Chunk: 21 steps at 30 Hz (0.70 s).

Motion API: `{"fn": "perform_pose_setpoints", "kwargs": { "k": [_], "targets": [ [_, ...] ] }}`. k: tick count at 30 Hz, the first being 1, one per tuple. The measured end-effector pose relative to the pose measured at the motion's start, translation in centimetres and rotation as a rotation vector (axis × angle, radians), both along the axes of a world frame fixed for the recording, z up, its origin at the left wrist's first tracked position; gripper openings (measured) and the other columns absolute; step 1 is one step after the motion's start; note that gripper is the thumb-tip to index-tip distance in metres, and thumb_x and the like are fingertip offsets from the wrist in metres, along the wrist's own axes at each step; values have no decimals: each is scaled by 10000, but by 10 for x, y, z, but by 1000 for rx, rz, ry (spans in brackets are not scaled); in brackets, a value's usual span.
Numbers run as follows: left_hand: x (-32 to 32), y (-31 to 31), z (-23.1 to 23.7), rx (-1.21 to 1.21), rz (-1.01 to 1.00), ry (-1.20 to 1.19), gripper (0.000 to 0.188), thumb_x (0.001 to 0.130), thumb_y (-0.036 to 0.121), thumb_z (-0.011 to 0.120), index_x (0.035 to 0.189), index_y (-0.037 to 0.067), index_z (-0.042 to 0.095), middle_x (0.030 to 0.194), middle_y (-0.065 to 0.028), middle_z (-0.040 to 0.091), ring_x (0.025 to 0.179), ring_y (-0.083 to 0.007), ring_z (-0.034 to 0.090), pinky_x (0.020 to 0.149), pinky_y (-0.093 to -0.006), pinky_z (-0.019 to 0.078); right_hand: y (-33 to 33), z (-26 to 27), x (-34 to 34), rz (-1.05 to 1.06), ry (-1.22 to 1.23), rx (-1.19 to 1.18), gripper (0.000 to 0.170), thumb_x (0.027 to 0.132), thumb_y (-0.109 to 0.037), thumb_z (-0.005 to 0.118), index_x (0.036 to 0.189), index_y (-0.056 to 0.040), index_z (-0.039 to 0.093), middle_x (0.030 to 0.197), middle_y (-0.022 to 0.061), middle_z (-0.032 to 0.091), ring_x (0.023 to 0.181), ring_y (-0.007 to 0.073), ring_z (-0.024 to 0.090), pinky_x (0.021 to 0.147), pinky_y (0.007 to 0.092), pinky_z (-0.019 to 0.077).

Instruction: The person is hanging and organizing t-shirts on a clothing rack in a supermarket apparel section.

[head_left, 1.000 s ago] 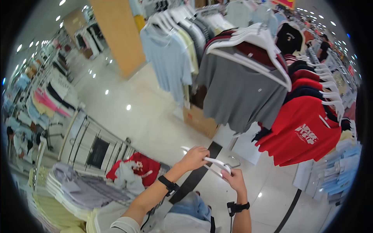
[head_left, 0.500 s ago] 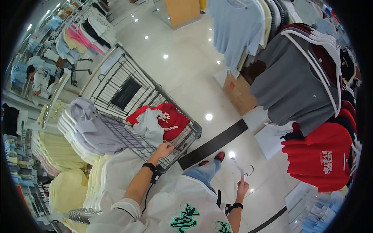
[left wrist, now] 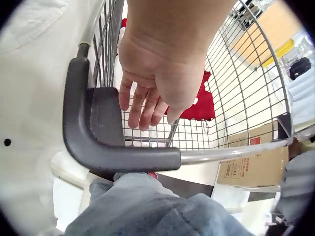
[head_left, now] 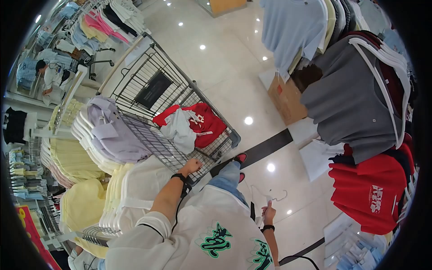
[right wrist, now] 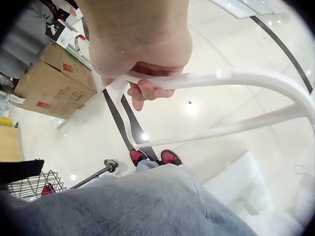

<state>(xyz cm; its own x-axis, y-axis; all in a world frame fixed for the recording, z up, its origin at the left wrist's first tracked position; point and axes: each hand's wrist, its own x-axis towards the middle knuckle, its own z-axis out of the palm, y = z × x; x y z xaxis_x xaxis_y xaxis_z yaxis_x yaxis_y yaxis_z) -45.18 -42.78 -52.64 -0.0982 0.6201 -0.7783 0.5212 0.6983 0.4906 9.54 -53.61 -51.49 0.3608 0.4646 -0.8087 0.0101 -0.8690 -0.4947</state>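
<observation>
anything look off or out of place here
Mildly: the red garment and the grey garment lie crumpled in the cart, while the lavender shirt beside it hangs. Nothing visible looks spilled or damaged.

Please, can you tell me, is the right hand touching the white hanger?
Touching. The right wrist view shows it: the fingers of the right hand curl round the white hanger.

The left hand hung over the wire cart, fingers loosely spread and pointing down, holding nothing. A red cloth lay in the cart, partly hidden by the hand. A black guard wrapped the cart's near left corner. Outside its right side stood a cardboard box; blue jeans showed below the near edge.
</observation>
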Motion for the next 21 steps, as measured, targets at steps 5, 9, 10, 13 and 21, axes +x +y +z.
{"fn": "perform_pose_setpoints", "kwargs": {
  "k": [5,9,10,13,21],
  "targets": [
    [-45,17,-33,-10,-18,195,386,870,360,726,1127,74,756,1095,-213,747,1085,-372,694,955,-440,535,43,16,5,95,-117,-59,721,981,-600,606,629,26,668,470,24,492,373,136,459,367,296,371],
    [-70,43,-64,-104,90,146,543,841,376,744,1323,134,679,1190,-284,697,1148,-399,669,1001,-461,522,73,25,23,134,-198,-20,722,990,-610,584,649,19,680,477,13,483,386,125,464,372,290,374],
    [-68,52,-54,-81,-6,265,612,839,371,745,1388,132,621,1272,-311,642,1204,-432,626,1032,-469,503,77,30,22,131,-219,-17,729,999,-617,565,657,17,681,476,9,479,388,120,462,372,285,370],
    [-66,79,-65,-96,-80,314,827,825,396,755,1539,114,446,1449,-353,494,1351,-522,473,1122,-498,435,92,39,31,120,-273,-29,728,1006,-614,554,658,13,680,475,6,474,391,113,460,371,279,365],
    [-90,118,-109,-177,95,311,747,794,437,778,1354,-15,576,1420,-326,548,1372,-499,461,1140,-505,405,100,52,23,154,-284,-97,709,996,-609,579,654,6,668,474,0,470,384,111,458,364,279,361]
  ]
}}
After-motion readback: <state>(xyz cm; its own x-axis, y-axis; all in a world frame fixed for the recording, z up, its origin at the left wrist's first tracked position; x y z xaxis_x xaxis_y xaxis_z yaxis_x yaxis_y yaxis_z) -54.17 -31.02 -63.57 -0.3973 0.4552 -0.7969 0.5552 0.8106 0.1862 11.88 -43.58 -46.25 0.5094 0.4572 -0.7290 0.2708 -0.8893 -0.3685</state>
